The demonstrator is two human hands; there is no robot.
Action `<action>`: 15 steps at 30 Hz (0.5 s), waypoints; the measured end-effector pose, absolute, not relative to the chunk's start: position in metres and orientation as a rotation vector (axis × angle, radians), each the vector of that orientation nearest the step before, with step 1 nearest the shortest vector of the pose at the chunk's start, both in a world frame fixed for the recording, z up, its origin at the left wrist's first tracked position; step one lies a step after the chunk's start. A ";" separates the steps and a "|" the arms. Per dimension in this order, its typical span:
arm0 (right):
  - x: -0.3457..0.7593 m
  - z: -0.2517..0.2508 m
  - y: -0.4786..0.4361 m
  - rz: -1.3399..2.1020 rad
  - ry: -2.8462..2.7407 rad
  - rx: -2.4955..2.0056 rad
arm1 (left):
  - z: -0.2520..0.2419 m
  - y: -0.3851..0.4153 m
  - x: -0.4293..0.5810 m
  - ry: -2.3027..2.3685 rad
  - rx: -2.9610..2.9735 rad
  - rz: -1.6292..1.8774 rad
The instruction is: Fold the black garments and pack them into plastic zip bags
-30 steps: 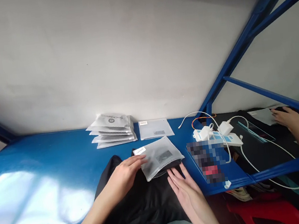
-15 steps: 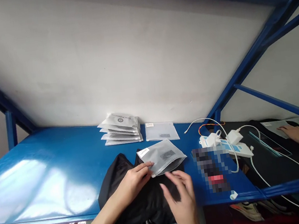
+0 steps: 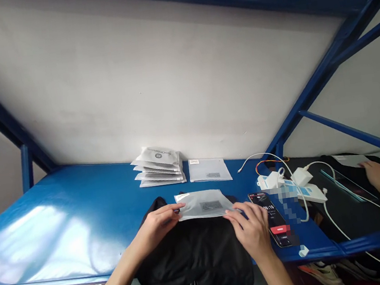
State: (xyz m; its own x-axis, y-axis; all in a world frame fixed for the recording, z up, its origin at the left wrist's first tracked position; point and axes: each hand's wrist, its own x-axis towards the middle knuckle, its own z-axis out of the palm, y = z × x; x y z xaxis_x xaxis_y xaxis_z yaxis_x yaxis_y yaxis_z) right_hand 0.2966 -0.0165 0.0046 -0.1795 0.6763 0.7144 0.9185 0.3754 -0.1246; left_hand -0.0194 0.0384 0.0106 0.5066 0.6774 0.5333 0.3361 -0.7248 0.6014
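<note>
Head view: left hand (image 3: 155, 224) and right hand (image 3: 252, 227), fingers closed, pinch opposite edges of a limp, probably slippery frosted grey plastic pouch (image 3: 203, 204).

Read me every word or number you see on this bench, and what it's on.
"6:10", phone screen; digits before it unclear.
Top stacked bag: upside-down brand word, too small to read.
Nearest pouch: sticker and print blurred.
Single bag behind it: labels unreadable.
</note>
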 end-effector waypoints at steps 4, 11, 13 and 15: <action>0.304 0.008 -0.018 -0.351 -1.948 -1.422 | 0.014 0.046 -0.033 0.883 2.271 1.120; 0.299 0.011 0.004 -0.177 -2.188 -1.188 | 0.010 0.044 -0.032 0.842 2.141 1.107; 0.311 0.008 0.008 -0.196 -2.159 -1.176 | 0.007 0.044 -0.035 0.853 2.100 1.122; 0.323 0.007 0.009 -0.204 -2.113 -1.186 | 0.005 0.045 -0.039 0.890 2.082 1.148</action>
State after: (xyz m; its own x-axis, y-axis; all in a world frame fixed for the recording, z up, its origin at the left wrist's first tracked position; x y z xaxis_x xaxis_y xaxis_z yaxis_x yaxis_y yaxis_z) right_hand 0.3230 0.0091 0.0066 -0.3400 0.6908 0.6381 0.8000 0.5691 -0.1899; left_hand -0.0389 0.0451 0.0052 0.4032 0.7805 0.4778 0.2678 -0.5999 0.7539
